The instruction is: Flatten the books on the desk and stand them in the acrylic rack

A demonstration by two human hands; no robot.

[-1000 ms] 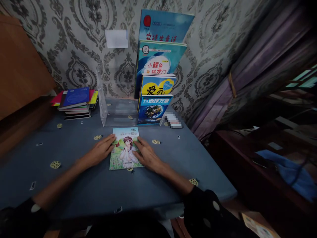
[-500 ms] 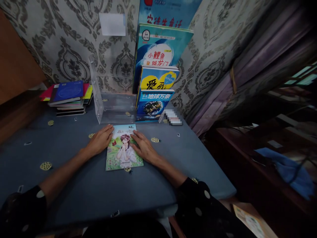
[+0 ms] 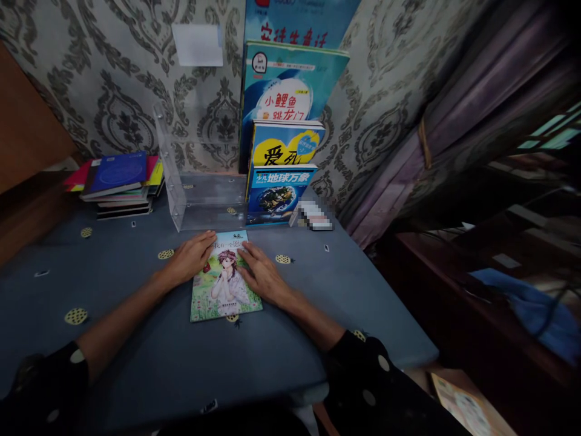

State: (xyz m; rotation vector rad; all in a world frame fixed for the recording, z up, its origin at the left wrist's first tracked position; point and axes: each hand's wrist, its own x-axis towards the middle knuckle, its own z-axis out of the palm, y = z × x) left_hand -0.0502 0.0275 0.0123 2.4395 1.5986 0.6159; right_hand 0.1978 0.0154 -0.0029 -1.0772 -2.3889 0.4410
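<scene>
Left hand [image 3: 193, 257] and right hand [image 3: 262, 275] both lie open, fingers stretched out rather than curled, resting on a thin booklet [image 3: 227, 297]. The left hand's fingertips overlap the cover's far left corner; the right hand covers part of its right side, with the thumb spread from the fingers. The booklet lies flat and shut on the near side of the table [image 3: 363, 303], its picture of a figure in a pale dress facing up between the hands. Just beyond it stands a clear rack [image 3: 213, 213]. Along the rack's right side, four covers rise in steps from near to far: an Earth book [image 3: 276, 197], a yellow-and-blue book [image 3: 258, 145], a teal book [image 3: 322, 75] and, farthest, a tall blue book [image 3: 295, 15], cut off by the upper edge of the view. Left of the rack sits a stack [image 3: 124, 206] of books, a dark blue one uppermost. A pixelated item [image 3: 315, 216] lies just right of the rack. Farther right hang a purple curtain [image 3: 431, 130] and, nearer, a blue cloth [image 3: 535, 312].
</scene>
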